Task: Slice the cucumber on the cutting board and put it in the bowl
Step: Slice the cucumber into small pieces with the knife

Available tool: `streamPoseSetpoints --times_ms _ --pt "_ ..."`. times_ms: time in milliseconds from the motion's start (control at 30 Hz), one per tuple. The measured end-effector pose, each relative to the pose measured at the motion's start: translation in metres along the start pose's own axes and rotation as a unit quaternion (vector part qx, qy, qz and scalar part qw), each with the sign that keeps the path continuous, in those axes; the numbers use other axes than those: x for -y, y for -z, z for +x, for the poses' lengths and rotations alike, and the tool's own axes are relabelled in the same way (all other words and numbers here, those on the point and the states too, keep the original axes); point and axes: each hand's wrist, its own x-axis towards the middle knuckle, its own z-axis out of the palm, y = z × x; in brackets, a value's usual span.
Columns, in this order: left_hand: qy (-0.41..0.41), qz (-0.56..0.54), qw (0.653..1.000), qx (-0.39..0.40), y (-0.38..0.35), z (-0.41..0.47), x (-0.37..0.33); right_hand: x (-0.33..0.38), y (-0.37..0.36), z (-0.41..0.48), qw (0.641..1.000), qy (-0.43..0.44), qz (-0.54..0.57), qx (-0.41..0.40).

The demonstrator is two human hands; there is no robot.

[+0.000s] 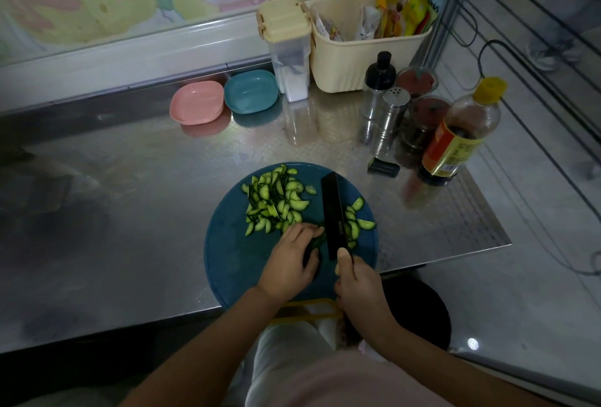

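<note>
Green cucumber stub point(318, 240) sat on blue cutting board point(234, 257), my left hand point(289, 260) pinching it, right hand point(357, 279) gripping knife point(334, 211) handle. I judged stub firm, wet, slippery: hold rear end. Slices point(276, 201) light, floppy: scoop, not pinch.

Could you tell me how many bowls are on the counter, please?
2: a pink bowl at the back of the counter, and a teal bowl just to its right. None appears hidden.

**Blue Board, Green Slices**

The cutting board point(234, 253) is dark blue, its cucumber slices point(273, 201) pale green with dark rims, the knife point(333, 211) black. At eleven o'clock: a pink bowl point(197, 101) and a teal bowl point(251, 91). At two o'clock: a yellow-capped, orange-labelled bottle point(461, 136).
</note>
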Motion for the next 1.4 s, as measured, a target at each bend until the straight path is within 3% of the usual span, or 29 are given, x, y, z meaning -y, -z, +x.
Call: streamPoseSetpoints --times_ms 367,833,1400 --pt "-0.006 0.004 1.0 0.0 0.0 0.001 0.0 0.011 -0.01 0.001 0.995 0.022 -0.099 -0.021" --pt "-0.013 -0.002 1.0 0.008 0.002 -0.001 0.0 0.005 -0.011 0.003 0.999 -0.018 -0.021 -0.035" --pt "-0.009 0.0 1.0 0.004 0.001 -0.002 -0.001 0.008 -0.007 -0.011 0.998 0.013 -0.053 -0.028"
